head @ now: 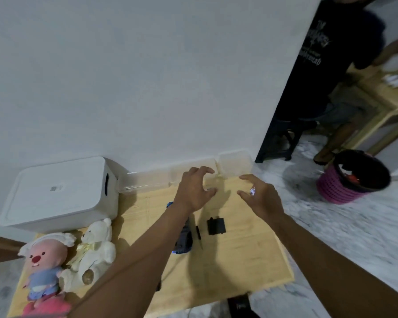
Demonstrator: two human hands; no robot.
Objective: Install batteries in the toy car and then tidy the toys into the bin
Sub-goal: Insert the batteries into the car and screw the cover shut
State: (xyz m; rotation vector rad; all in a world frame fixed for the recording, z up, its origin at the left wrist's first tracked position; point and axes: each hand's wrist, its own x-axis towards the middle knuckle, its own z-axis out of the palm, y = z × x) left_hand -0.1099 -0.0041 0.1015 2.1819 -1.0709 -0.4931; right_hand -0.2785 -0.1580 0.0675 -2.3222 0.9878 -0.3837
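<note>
Against a plain white wall (147,76), a light wooden table (239,260) is standing on a marbled grey-white floor (331,226).

- Bin (55,193): white, lid on, sitting at the table's ten o'clock corner, up against the wall.
- Clear plastic boxes (147,182): lining the wall at twelve o'clock, running from beside the bin to the table's far right corner.
- Pink plush (44,265): lying face up at eight o'clock, just beside the teddy.
- White teddy (97,246): leaning at eight o'clock, in front of the bin.
- Toy car (184,242): blue and dark, lying near the table's centre, partly hidden under the left forearm.
- Thin dark tool (199,236): lying just to the car's three o'clock side.
- Black cover piece (216,226): lying flat just beyond the tool, apart from the car.
- Pink basket (352,177): standing on the floor at three o'clock, well apart from the table.
- Second person (319,60): in a dark printed shirt, sitting at two o'clock by another wooden table (377,97).

Left hand (193,191): hovering over the table toward twelve o'clock, palm down, fingers spread and bent, holding nothing.

Right hand (260,196): hovering at one o'clock, level with the left, thumb and forefinger apart and half bent. A small pale item is showing by its palm; I cannot tell what it is, nor whether the fingers are gripping it.
</note>
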